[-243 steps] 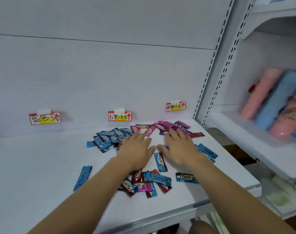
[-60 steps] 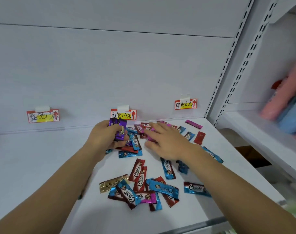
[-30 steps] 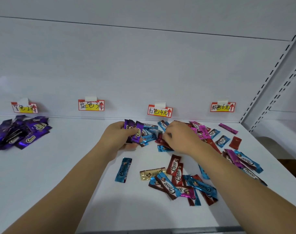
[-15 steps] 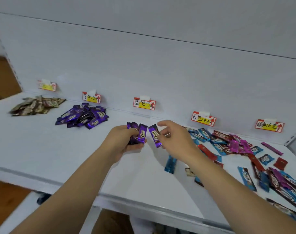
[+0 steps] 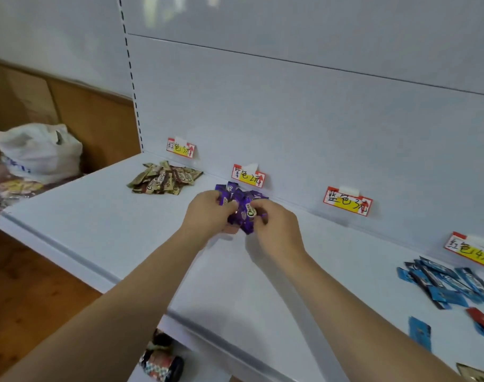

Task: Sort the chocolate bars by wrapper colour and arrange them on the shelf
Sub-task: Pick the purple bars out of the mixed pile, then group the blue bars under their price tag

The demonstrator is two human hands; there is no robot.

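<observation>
My left hand (image 5: 207, 213) and my right hand (image 5: 276, 230) are together over the white shelf (image 5: 102, 227), both closed on a bunch of purple chocolate bars (image 5: 245, 210). They sit right over the purple pile, below the purple price label (image 5: 248, 175); the pile is mostly hidden by my hands. A heap of gold-brown bars (image 5: 163, 177) lies to the left under its own label (image 5: 181, 147). Blue bars (image 5: 439, 282) lie scattered at the right, below the blue label (image 5: 347, 201) and red label (image 5: 471, 250). A red bar (image 5: 483, 322) lies near them.
The shelf's front edge (image 5: 141, 296) runs diagonally across the lower left. A white plastic bag (image 5: 39, 150) sits on the floor at the far left by brown cardboard. A dark patterned object (image 5: 160, 359) lies under the shelf. A gold wrapper (image 5: 475, 373) shows at the bottom right corner.
My view and both hands have swung left from the mixed pile to the purple section. The right hand's single purple bar has joined the bunch in the left hand.
</observation>
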